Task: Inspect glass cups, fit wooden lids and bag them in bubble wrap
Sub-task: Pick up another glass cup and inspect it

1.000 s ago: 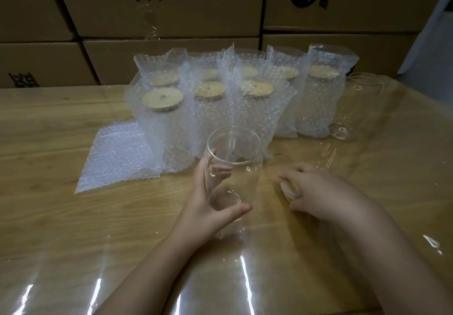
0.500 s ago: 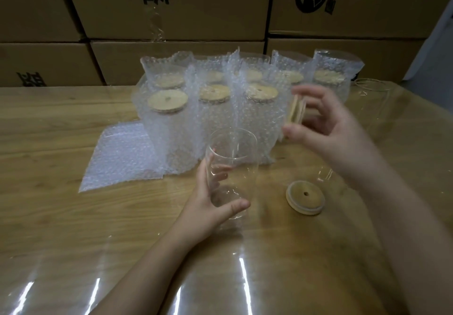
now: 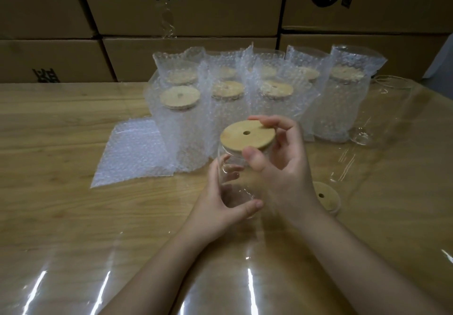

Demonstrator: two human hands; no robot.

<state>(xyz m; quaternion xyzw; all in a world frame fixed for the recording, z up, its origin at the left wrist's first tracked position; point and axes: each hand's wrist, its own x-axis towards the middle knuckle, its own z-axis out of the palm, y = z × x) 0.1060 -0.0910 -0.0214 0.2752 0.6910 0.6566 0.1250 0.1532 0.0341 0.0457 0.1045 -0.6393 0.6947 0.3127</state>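
Head view: right hand (image 3: 286, 170) pinches round wooden lid (image 3: 235, 139) directly over the near-upright clear glass cup (image 3: 234, 155), gripped low by left hand (image 3: 215, 207).

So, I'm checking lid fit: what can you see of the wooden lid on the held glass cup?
The round pale wooden lid is a flat disc with one small hole near its centre. It lies top face up on the mouth of the clear glass cup. The right hand pinches it, forefinger on the far edge, thumb at the near rim. The left hand holds the cup below.
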